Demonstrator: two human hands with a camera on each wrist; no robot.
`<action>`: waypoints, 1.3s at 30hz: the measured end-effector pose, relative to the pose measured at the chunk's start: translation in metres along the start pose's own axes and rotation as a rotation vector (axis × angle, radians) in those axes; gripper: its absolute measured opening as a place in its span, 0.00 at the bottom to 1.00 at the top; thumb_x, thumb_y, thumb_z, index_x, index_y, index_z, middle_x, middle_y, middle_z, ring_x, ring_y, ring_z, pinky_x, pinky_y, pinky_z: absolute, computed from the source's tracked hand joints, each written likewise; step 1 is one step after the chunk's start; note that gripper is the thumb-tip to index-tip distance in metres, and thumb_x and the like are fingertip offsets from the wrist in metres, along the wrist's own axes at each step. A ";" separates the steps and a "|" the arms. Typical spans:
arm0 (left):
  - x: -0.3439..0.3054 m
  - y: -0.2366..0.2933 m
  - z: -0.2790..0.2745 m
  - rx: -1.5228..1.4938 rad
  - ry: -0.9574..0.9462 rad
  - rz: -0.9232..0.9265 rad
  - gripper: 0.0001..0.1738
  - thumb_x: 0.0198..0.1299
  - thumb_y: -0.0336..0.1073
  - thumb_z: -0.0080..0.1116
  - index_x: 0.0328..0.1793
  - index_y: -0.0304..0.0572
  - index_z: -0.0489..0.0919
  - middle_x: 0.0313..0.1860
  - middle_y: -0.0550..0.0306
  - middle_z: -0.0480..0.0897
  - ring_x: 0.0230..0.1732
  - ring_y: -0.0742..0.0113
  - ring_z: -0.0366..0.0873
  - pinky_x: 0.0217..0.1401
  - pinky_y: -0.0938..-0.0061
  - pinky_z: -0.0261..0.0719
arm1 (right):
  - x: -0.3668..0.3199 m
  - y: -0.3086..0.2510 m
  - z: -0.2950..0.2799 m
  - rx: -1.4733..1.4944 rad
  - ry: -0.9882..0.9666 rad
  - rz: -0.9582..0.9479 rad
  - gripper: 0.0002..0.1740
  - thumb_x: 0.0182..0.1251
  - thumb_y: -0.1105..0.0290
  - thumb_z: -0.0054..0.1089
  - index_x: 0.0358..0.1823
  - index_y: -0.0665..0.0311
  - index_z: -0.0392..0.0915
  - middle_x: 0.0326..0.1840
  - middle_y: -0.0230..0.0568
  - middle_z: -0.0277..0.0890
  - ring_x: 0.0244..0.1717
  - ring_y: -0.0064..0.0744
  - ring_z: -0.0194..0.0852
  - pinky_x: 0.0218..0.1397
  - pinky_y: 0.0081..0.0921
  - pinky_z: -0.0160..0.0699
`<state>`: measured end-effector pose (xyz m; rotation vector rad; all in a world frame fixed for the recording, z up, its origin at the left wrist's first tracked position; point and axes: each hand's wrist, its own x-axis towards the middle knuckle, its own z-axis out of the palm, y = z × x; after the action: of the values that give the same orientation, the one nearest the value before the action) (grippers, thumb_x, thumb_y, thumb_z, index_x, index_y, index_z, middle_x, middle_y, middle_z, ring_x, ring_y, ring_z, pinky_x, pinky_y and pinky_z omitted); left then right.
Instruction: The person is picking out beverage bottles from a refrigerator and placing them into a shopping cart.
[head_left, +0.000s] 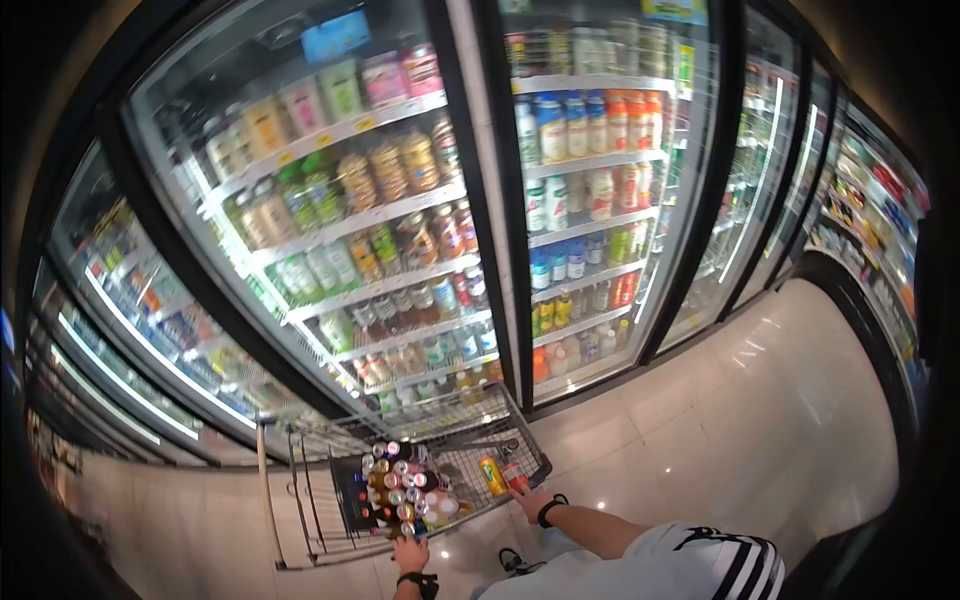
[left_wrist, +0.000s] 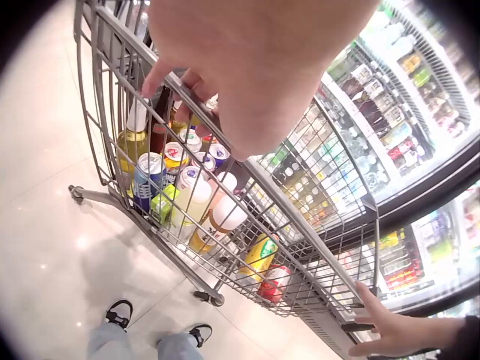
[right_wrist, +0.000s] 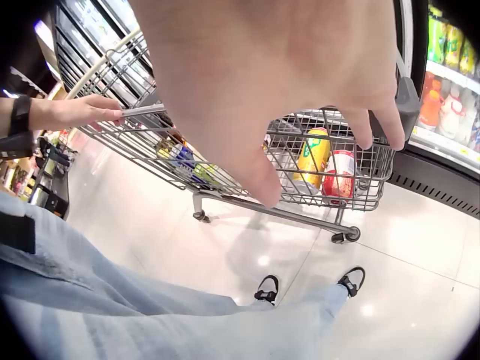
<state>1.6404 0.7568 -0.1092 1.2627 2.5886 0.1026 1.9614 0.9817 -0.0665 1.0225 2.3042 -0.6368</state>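
A metal wire shopping cart point(head_left: 300, 520) stands in front of me, holding several cans and bottles point(head_left: 405, 485). My left hand point(head_left: 410, 552) grips the near top rail beside the dense group of drinks, its fingers over the bar in the left wrist view. Farther along the same rail, near the cart's end, my right hand point(head_left: 533, 503) holds on with its fingers over the bar and its thumb outside. A yellow can point(right_wrist: 313, 159) and a red-and-white can point(right_wrist: 340, 176) stand side by side in the basket below the right hand, apart from the other drinks.
Tall glass-door refrigerators point(head_left: 350, 220) with shelves of bottled drinks line the far side of the cart. A curved open display case point(head_left: 865, 230) stands at the right. Glossy tiled floor point(head_left: 700, 450) runs between them; my shoes point(left_wrist: 118, 313) are beside the cart.
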 end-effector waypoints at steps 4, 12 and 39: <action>-0.010 0.009 -0.024 -0.002 -0.070 0.013 0.32 0.58 0.56 0.60 0.56 0.34 0.78 0.55 0.40 0.75 0.62 0.41 0.68 0.59 0.48 0.74 | 0.001 -0.030 0.002 -0.049 0.001 0.179 0.51 0.63 0.61 0.56 0.82 0.46 0.33 0.86 0.48 0.28 0.74 0.71 0.54 0.69 0.70 0.56; -0.022 -0.034 -0.046 -0.528 -0.104 0.129 0.30 0.58 0.44 0.62 0.64 0.34 0.75 0.69 0.38 0.71 0.72 0.43 0.65 0.75 0.59 0.63 | 0.031 -0.041 0.006 -0.216 -0.139 0.210 0.51 0.64 0.57 0.52 0.82 0.56 0.32 0.85 0.55 0.24 0.77 0.67 0.52 0.69 0.72 0.56; -0.073 -0.434 -0.180 -0.899 0.579 -0.502 0.13 0.58 0.28 0.57 0.49 0.31 0.78 0.45 0.41 0.82 0.43 0.50 0.82 0.44 0.61 0.79 | 0.109 -0.256 -0.050 0.271 0.518 0.455 0.19 0.65 0.59 0.55 0.46 0.68 0.82 0.43 0.57 0.83 0.46 0.59 0.82 0.50 0.48 0.80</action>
<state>1.3046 0.4392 0.0033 0.2592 2.6175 1.5005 1.6876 0.9146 -0.0472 1.9612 2.2985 -0.5464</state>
